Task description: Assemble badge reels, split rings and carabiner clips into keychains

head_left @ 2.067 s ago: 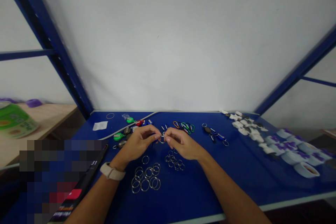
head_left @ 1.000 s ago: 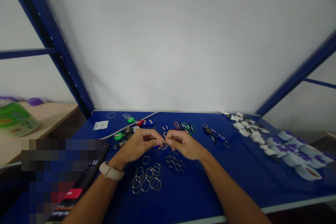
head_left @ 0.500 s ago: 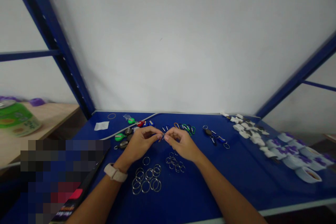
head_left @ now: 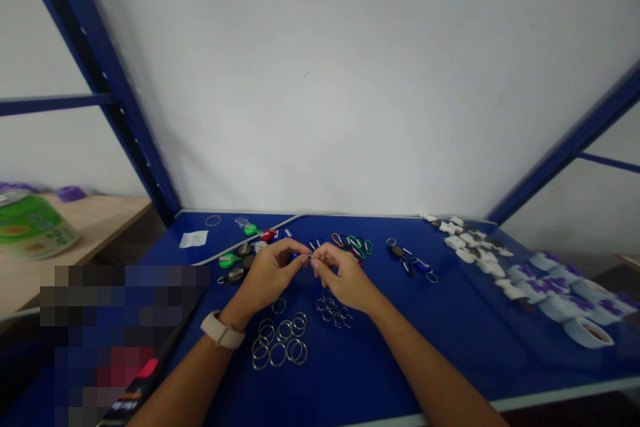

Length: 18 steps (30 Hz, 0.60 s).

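My left hand [head_left: 267, 275] and my right hand [head_left: 341, 277] meet fingertip to fingertip above the blue table [head_left: 425, 340]. Both pinch a small metal key ring [head_left: 311, 257] with a blue piece on its left side. My left wrist wears a beige watch [head_left: 223, 331]. Just below my hands lie several large key rings [head_left: 280, 340] and a cluster of smaller rings [head_left: 333, 310].
Coloured carabiners [head_left: 353, 242] and key fobs [head_left: 240, 257] lie behind my hands. White parts [head_left: 470, 243] and tape rolls [head_left: 565, 293] line the right side. A white cable [head_left: 240, 247], a phone [head_left: 145, 373] at the left edge, a green can [head_left: 30, 233] on the side table.
My hands stayed together on the small ring and drifted slightly up and away. The fingers shifted a little around it. The view tilted slightly.
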{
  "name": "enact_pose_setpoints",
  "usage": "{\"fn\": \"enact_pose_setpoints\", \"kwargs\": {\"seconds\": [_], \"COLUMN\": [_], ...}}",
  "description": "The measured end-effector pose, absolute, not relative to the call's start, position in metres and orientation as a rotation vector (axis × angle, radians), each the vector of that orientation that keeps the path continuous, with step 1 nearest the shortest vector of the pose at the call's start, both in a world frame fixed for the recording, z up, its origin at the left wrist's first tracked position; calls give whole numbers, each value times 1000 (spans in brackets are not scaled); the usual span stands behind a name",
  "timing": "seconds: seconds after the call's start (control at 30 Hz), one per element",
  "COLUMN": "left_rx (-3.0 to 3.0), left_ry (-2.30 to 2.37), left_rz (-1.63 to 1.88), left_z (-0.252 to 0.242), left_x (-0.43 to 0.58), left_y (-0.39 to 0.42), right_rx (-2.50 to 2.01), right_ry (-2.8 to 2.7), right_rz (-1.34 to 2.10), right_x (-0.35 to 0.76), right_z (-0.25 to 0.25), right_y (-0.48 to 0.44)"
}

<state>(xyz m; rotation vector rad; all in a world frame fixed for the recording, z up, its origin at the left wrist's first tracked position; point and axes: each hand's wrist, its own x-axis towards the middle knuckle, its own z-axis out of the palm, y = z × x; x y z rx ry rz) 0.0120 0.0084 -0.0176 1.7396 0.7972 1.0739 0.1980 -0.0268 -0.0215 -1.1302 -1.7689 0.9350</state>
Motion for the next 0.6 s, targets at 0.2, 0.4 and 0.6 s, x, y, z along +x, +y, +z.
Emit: {"fn": "enact_pose_setpoints", "kwargs": {"seconds": [0.2, 0.4, 0.6], "left_rx": [1821, 1623, 1619], "left_ry": [892, 746, 741], "left_rz": [1132, 1004, 1007], "left_z": [-18, -15, -14], "left_x": [14, 16, 15], "left_y": [8, 8, 7], "right_rx": [-1002, -906, -921], "right_ry": [-1771, -1636, -1624], "right_rz": [989, 1124, 1237], "right_x": [201, 202, 207], "right_z": [-16, -16, -16], "right_y": [-29, -24, -23]}}
